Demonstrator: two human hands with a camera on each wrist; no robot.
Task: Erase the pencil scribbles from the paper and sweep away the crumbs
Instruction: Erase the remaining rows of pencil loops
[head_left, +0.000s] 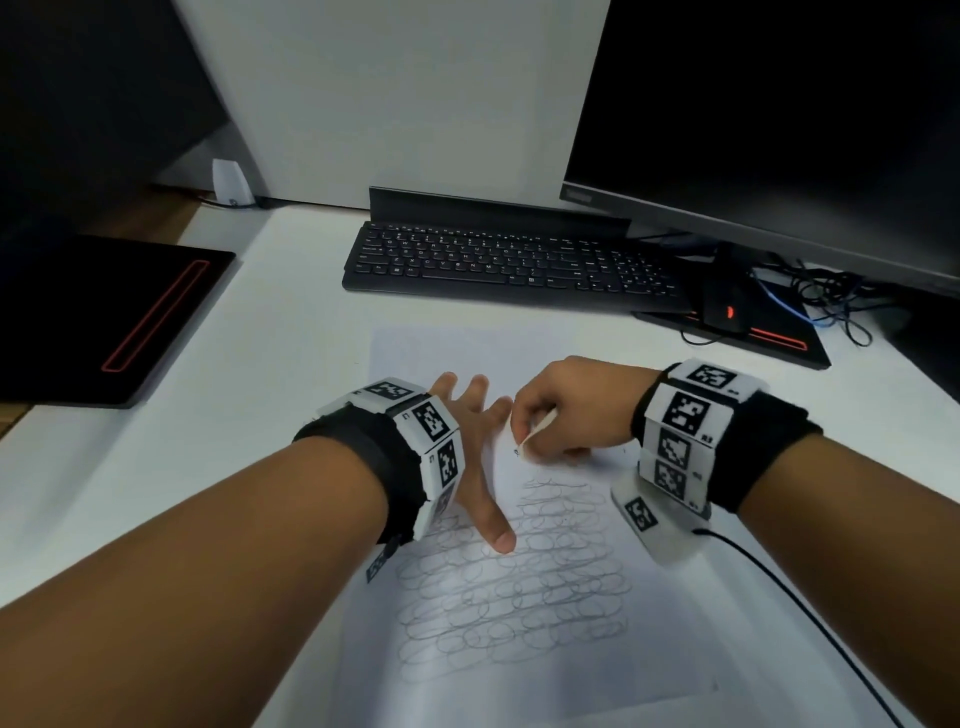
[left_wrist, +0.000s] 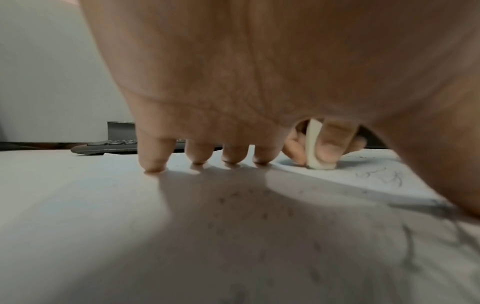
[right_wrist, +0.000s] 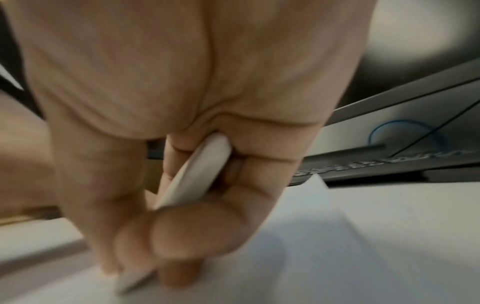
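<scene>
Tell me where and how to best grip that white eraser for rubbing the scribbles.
Pinch the eraser on its two broad flat faces, from above, as the right hand does: thumb one side, fingers opposite. It is a thin slab standing on its narrow end on the paper, so that end stays free to rub.

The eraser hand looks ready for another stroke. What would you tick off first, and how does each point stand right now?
1. Eraser gripped: ok, the right hand pinches it between thumb and fingers.
2. Eraser tip on the paper: ok, the left wrist view shows it touching.
3. Paper held still: ok, the left hand presses it with spread fingertips.
4. Scribbles left to erase: not ok, many rows remain below the hands.
5. Crumbs swept: not ok, dark specks lie by the left hand.
6. Paper free of creases: cannot tell.
</scene>
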